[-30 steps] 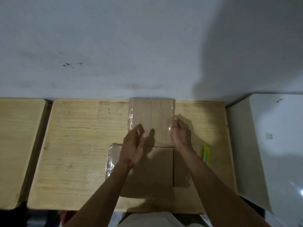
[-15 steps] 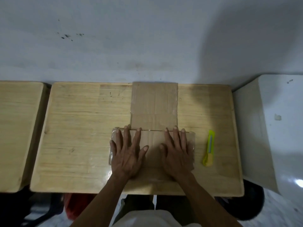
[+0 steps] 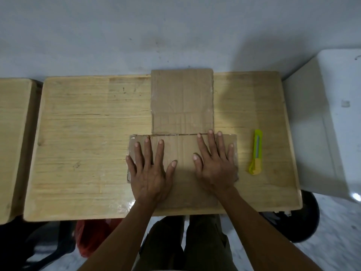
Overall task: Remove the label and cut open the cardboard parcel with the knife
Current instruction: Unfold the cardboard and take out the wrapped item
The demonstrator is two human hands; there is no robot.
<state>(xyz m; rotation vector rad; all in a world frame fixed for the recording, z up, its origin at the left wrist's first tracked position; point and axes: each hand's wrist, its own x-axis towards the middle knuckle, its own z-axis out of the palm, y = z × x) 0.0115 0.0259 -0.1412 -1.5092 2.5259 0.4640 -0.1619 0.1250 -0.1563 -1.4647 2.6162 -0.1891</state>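
Note:
The brown cardboard parcel (image 3: 182,145) lies flattened and opened out on the wooden table (image 3: 82,137). One flap (image 3: 181,100) lies spread toward the wall. My left hand (image 3: 150,171) presses flat on the near left part, fingers straight and spread. My right hand (image 3: 215,163) presses flat on the near right part, fingertips at the fold line. The yellow-green utility knife (image 3: 256,152) lies on the table to the right of the parcel, a short gap from my right hand. No label is visible.
A second wooden table (image 3: 13,145) stands at the left. A white cabinet (image 3: 328,124) stands at the right. A grey wall runs behind. Below the table edge are my legs, a red bag (image 3: 91,237) and a dark round object (image 3: 304,218).
One second ago both hands were raised at the upright flap. The flap came down flat toward the wall, and both hands now press flat on the cardboard. Since half a second ago they have barely moved.

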